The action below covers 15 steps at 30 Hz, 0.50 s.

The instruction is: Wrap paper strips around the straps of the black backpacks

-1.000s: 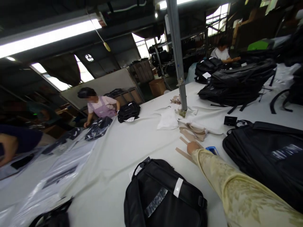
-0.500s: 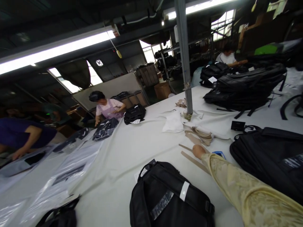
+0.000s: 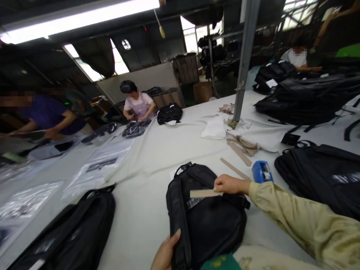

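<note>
A black backpack (image 3: 208, 221) lies straps-up in front of me on the white-covered table. My right hand (image 3: 229, 184) is closed around one end of a tan paper strip (image 3: 203, 193), which reaches left across the backpack's upper part. At the backpack's lower left side, my left hand (image 3: 165, 252) grips the edge, thumb on top; its other fingers are mostly hidden. Just right of my right hand stands a blue tape dispenser (image 3: 262, 171). Another tan strip (image 3: 234, 168) lies flat behind that hand.
Black backpacks lie at left (image 3: 84, 228) and right (image 3: 317, 176). A pile of black bags (image 3: 306, 97) sits at back right near a metal post (image 3: 244, 67). Folded tan strips (image 3: 244, 144) rest by a white bundle (image 3: 214, 127). Co-workers handle bags across the table.
My right hand has picked up a tan strip and brought it left over the backpack. My left hand has come into view at the backpack's side. The camera view has shifted.
</note>
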### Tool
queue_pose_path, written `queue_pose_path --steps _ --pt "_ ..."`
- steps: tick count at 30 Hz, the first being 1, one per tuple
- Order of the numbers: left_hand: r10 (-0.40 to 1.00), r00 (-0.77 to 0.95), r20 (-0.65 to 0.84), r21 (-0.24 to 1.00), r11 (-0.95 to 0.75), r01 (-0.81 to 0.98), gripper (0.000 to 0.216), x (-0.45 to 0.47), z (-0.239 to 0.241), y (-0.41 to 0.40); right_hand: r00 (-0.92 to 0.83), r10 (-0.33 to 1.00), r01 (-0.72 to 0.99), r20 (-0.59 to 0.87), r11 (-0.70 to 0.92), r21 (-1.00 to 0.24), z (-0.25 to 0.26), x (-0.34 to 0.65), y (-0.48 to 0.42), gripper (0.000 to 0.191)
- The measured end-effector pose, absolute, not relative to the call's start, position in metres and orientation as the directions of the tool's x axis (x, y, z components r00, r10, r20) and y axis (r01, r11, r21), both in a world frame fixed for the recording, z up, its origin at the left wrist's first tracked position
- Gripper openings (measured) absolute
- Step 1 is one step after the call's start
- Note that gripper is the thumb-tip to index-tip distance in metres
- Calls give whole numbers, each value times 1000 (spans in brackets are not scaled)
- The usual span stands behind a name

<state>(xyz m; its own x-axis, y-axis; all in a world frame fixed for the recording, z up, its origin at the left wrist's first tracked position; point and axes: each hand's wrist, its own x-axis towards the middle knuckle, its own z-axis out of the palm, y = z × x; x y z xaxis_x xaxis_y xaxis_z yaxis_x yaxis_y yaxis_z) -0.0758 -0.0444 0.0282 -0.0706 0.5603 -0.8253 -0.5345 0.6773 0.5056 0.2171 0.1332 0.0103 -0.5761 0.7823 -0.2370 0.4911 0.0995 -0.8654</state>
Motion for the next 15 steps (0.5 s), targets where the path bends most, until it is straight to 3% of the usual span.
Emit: queue_pose_path --steps 2,5,10,15 --pt "573 -55 -817 512 680 -525 29 -80 24 -46 -722 626 518 -294 208 -830 17 202 104 15" --pt "562 -41 -826 497 692 -524 20 -84 23 -47 -786 503 534 -361 257 -806 13 174 72 14" --pt "605 -35 -796 534 673 -511 21 -83 23 -48 -714 615 513 -335 134 -848 -21 112 55 19" --pt "584 -36 -811 511 677 -530 28 -77 17 -52 -677 666 356 -313 -76 -931 -51 76 55 20"
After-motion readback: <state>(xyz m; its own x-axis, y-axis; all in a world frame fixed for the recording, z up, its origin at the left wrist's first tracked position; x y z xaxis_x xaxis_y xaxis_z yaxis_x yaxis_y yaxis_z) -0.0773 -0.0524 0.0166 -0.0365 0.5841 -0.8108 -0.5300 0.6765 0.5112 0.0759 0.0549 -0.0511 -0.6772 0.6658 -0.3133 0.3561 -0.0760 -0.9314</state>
